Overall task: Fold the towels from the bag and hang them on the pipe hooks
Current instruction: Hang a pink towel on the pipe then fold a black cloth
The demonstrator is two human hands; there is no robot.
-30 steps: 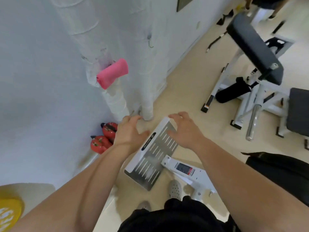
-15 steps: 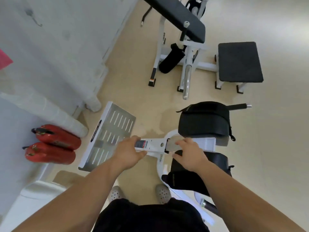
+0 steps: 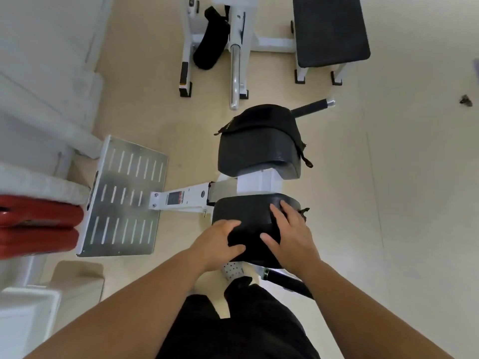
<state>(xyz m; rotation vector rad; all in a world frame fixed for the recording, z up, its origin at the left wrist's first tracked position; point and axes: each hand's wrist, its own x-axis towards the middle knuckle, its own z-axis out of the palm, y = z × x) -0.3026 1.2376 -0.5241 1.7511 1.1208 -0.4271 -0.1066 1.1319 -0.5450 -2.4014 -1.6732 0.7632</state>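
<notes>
- where's the bag?
- the black soft fabric bag [image 3: 255,243] lies on the near black padded cushion [image 3: 241,208] of a white metal gym machine [image 3: 186,199], right in front of the person's legs. bag and cushion are both black, so i cannot tell exactly where one ends and the other begins.
- and the hands?
- the left hand [image 3: 220,244] grips the bag's left end, fingers curled over the top and thumb hooked under the near edge. the right hand [image 3: 293,237] lies flat on the right side, fingers spread apart and straight, the fingertips reaching onto the cushion.
- is the bag open?
- cannot tell; the hands cover much of it.
- what else is around?
- beyond the near cushion, across the white frame, sits a far black padded cushion [image 3: 256,159] with a second black pouch [image 3: 261,120] on top. to the left, at the end of the white beam, is a slotted silver metal footplate [image 3: 124,195], and just beside that lie two red cylinders [image 3: 39,226], blurred, near the white wall. farther off on the beige floor stands a flat black bench pad [image 3: 329,29] on white legs.
</notes>
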